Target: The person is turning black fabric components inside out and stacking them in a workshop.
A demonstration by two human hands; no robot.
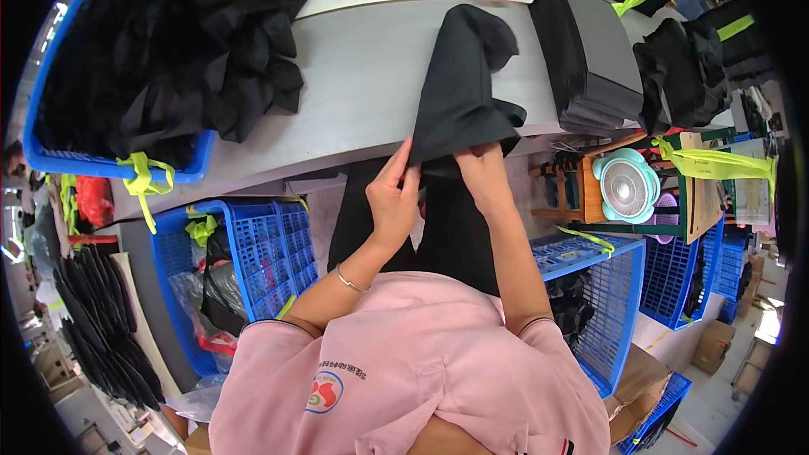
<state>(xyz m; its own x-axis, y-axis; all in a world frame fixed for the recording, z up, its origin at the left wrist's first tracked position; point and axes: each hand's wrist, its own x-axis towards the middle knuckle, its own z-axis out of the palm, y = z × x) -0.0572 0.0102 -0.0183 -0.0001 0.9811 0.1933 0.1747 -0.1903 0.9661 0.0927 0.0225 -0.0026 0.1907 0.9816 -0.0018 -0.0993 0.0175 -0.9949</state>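
Between my hands, over the table's near edge, is a black fabric piece (pixel 455 93) with its upper part folded over and its lower right edge curling. My left hand (pixel 394 202) pinches its lower left corner between thumb and fingers. The fingers of my right hand (pixel 483 175) are closed at the lower edge, partly hidden under the cloth. To the right of the piece stands a neat stack of black fabric panels (pixel 590 59). A heap of loose black fabric pieces (pixel 194 59) fills a blue crate (pixel 118 167) on the left of the table.
The grey table (pixel 354 76) spans the far side. Below it stand a blue basket with plastic bags (pixel 253 244) on the left and another blue crate (pixel 619 303) on the right. A small turquoise fan (pixel 626 186) sits by a wooden stool (pixel 576 190). More black bundles (pixel 687 67) lie at far right.
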